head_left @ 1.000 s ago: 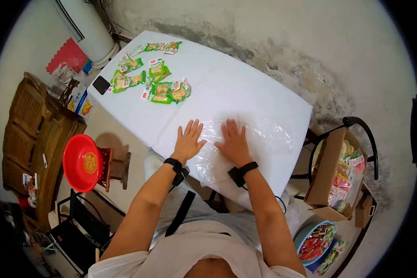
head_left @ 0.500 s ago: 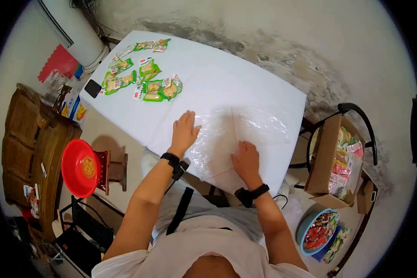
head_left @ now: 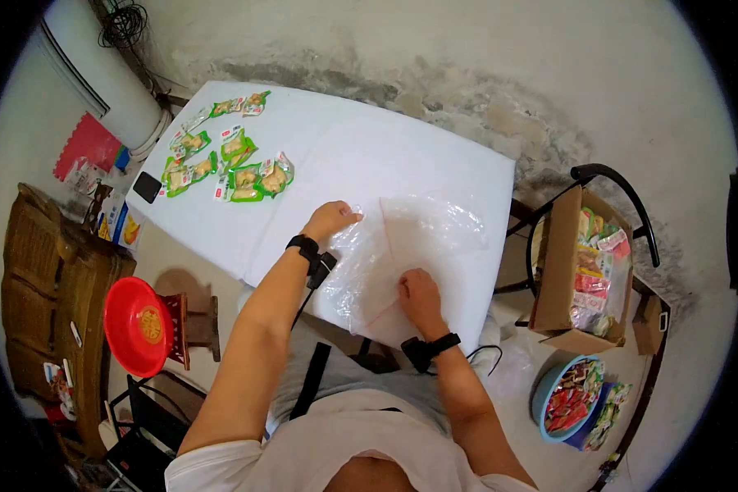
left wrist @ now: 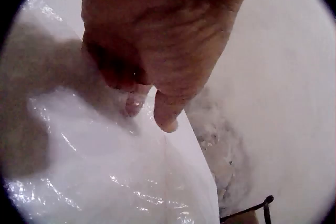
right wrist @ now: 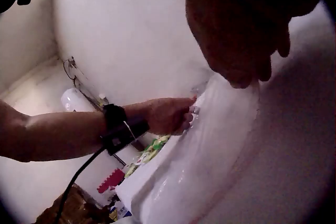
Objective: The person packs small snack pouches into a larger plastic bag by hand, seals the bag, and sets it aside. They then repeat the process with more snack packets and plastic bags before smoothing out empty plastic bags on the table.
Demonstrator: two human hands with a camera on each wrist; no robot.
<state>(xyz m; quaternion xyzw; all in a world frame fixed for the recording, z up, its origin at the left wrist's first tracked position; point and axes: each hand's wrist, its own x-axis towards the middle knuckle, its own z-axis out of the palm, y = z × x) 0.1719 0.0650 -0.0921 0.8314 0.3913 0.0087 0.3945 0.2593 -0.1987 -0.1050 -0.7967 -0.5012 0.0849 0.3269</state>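
Note:
A clear plastic bag [head_left: 348, 283] with a thin red line lies spread over the near part of the white-covered table [head_left: 344, 139]. My left hand [head_left: 330, 220] pinches the film at the bag's left side, thumb and finger close together. In the left wrist view one finger of the left hand [left wrist: 157, 40] shows through the glossy film. Nearer my body, my right hand [head_left: 421, 297] has its fingers curled and pinches the film beside the red line. The right wrist view shows the film [right wrist: 226, 108] raised under the fingers of the right hand [right wrist: 236, 29].
Several green snack packs [head_left: 246, 176] and a black phone [head_left: 147, 187] lie at the table's far left. To the right stand a cardboard box [head_left: 559, 279] of packets on a chair [head_left: 648, 221] and a blue basin [head_left: 543, 398]. A red basin [head_left: 123, 328] sits on a stool at left.
Both hands lay flat on the film before. The right hand has drawn back toward the body and curled its fingers; the left has curled to pinch the film. The head view has shifted.

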